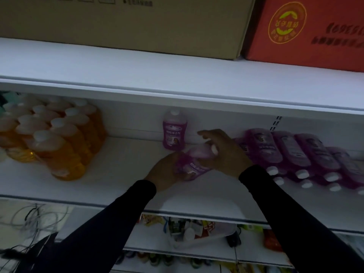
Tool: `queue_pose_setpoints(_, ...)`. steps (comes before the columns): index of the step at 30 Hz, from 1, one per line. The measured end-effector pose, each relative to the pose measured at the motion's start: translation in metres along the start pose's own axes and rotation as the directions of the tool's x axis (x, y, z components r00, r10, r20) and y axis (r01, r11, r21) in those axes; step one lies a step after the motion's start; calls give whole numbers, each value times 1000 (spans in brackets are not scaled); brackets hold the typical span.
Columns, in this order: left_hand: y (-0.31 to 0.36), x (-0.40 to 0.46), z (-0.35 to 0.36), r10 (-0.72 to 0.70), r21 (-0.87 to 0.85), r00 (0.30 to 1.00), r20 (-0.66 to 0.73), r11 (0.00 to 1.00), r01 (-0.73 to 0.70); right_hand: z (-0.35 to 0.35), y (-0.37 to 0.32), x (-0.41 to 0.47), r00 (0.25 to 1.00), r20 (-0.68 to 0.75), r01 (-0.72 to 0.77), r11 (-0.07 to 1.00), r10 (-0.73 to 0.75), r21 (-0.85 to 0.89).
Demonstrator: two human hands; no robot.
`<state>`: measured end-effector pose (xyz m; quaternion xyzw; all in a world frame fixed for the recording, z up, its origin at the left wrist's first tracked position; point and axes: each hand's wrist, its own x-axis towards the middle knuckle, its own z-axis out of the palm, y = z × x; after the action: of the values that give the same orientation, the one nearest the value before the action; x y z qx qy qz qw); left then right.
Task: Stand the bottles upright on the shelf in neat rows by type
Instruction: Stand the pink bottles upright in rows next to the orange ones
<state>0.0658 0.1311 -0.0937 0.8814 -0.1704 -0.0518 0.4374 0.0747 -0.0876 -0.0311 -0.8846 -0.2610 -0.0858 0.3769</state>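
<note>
Hands meet mid-shelf: a tilted purple bottle [194, 164] is clasped by left hand [164, 171] and right hand [222, 152]. Beyond the grip, one purple bottle [174, 131] is stood; right of it, purple bottles [299, 154] are still toppled.

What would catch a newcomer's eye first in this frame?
Both hands, left and right, grip a tilted purple bottle mid-shelf, in front of one upright purple bottle. To the right lie toppled purple bottles; upright orange bottles stand in rows to the left.
</note>
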Motion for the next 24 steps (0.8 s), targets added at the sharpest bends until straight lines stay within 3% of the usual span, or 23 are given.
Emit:
queue_pose_setpoints(3, -7, -15, 2, -123, -143, 990, -75, 983, 112, 34, 2, 1, 975, -53, -188, 933, 214, 306)
queue_pose_setpoints(6, -11, -28, 3, -221, -241, 972, -83, 950, 196, 74, 9, -6, 958, 76, -286, 892, 277, 352)
queue_pose_setpoints(9, -16, -30, -9, -199, -75, 977, -74, 978, 193, 90, 9, -4, 945, 74, -323, 880, 317, 348)
queue_pose_setpoints(11, -29, -30, -19, -89, 181, 993, -78, 978, 102, 94, 10, 0, 943, 31, -320, 883, 330, 343)
queue_pose_setpoints(12, -40, -31, -24, -53, 348, 996, -74, 934, 75, 97, 10, 2, 941, 6, -319, 882, 338, 348)
queue_pose_setpoints(14, -65, -42, -31, -145, 585, 986, -78, 795, 163, 103, 13, 8, 934, -33, -320, 875, 355, 362)
queue_pose_setpoints(16, -88, -52, -33, -214, 641, 974, -73, 738, 210, 108, 16, 17, 926, -66, -325, 873, 372, 364)
queue_pose_setpoints(24, -100, -55, -31, -177, 632, 981, -78, 752, 186, 117, 25, 51, 907, -172, -337, 908, 383, 249)
